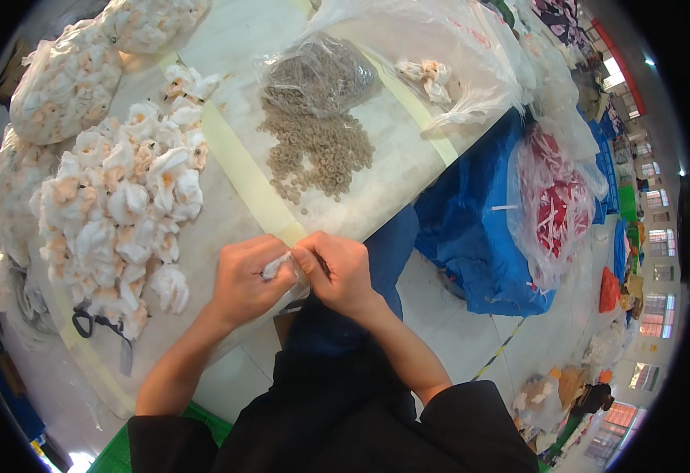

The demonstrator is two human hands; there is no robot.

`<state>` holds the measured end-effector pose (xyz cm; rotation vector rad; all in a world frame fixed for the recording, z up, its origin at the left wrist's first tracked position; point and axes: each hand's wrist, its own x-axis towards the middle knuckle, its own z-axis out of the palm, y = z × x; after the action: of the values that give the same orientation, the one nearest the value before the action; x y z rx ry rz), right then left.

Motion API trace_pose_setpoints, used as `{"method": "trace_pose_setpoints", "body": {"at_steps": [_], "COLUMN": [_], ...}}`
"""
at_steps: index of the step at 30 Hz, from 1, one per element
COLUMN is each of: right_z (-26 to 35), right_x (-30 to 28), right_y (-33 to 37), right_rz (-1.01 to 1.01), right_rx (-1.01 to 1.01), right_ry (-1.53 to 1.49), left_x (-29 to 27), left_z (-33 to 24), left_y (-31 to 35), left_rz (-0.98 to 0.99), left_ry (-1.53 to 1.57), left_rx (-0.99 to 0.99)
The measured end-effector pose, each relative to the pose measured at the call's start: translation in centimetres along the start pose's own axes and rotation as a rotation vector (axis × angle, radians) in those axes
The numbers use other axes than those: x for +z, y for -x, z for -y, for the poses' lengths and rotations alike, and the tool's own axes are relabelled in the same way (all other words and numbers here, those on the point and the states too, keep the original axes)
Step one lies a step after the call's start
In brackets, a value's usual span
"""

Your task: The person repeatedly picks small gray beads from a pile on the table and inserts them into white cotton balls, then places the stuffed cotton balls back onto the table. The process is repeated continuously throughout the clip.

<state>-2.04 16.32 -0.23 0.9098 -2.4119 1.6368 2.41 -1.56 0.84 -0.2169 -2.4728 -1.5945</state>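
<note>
My left hand [244,280] and my right hand [341,272] meet at the near edge of a white table [226,87], both pinching one small piece of white fabric [278,266] between their fingertips. A heap of finished white-and-peach fabric flowers [124,201] lies to the left of my hands. Beyond my hands, a scatter of small brownish rings [317,154] spills from a clear plastic bag [317,75].
Bagged fabric flowers [65,83] sit at the far left, and a few more lie in a clear bag [431,75] at the far right. Black scissors [96,323] lie at the table's left edge. A blue bin [479,229] and a bag of red-and-white scraps [554,201] stand on the floor to the right.
</note>
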Motion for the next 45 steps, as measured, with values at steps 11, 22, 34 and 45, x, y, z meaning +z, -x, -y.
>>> {"method": "trace_pose_setpoints", "body": {"at_steps": [11,22,34,45], "right_z": [-1.0,-4.4,-4.9,-3.5], "right_x": [-2.7,-0.5,-0.9,0.2], "right_y": [-4.8,-9.7,-9.3,-10.1], "right_rz": [-0.177,-0.006,0.009,0.028], "right_rx": [-0.139,-0.224,-0.211,-0.289], "right_ry": [0.38,0.632,0.707,0.547], "left_x": [-0.5,-0.3,-0.4,-0.5], "left_z": [0.1,0.6,0.5,0.4], "left_y": [-0.3,-0.2,-0.2,-0.2], "left_rz": [-0.066,-0.078,-0.081,-0.073], "left_ry": [0.006,-0.004,0.027,0.058], "left_rx": [-0.087,-0.049,-0.086,-0.07]}}
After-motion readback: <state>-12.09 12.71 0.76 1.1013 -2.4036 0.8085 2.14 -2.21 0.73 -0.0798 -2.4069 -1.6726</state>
